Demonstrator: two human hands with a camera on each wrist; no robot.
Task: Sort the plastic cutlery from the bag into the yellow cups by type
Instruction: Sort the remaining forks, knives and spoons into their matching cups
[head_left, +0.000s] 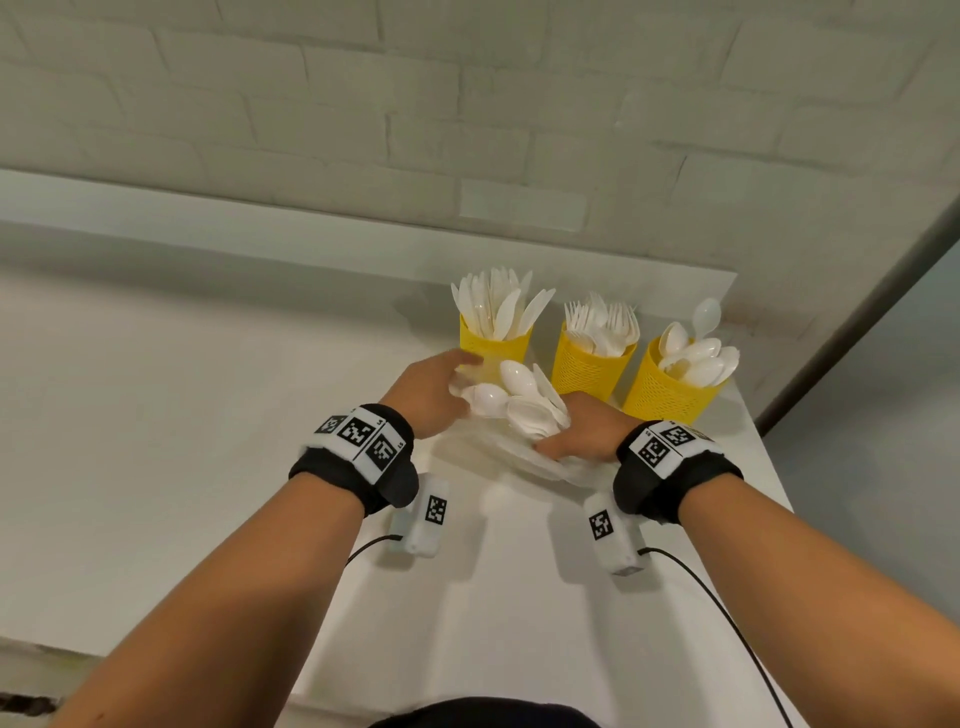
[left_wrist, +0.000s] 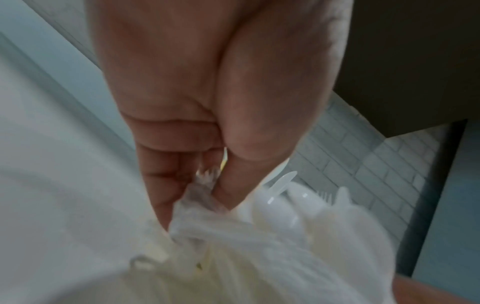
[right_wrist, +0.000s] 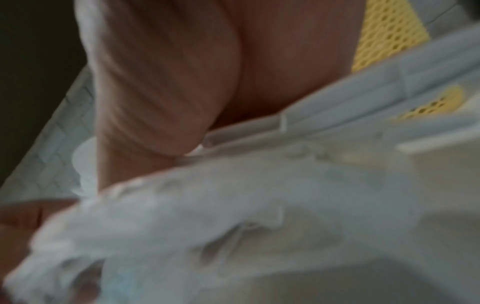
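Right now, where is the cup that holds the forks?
In the head view, the cup with forks stands in the middle of the three yellow cups, near the table's far right corner, just beyond the right hand.

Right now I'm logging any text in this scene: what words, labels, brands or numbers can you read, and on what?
None can be read.
Left wristband: black-and-white square code tags, tiny corner characters too small.
Right wristband: the same.
Yellow cups, clear bag: no print visible.
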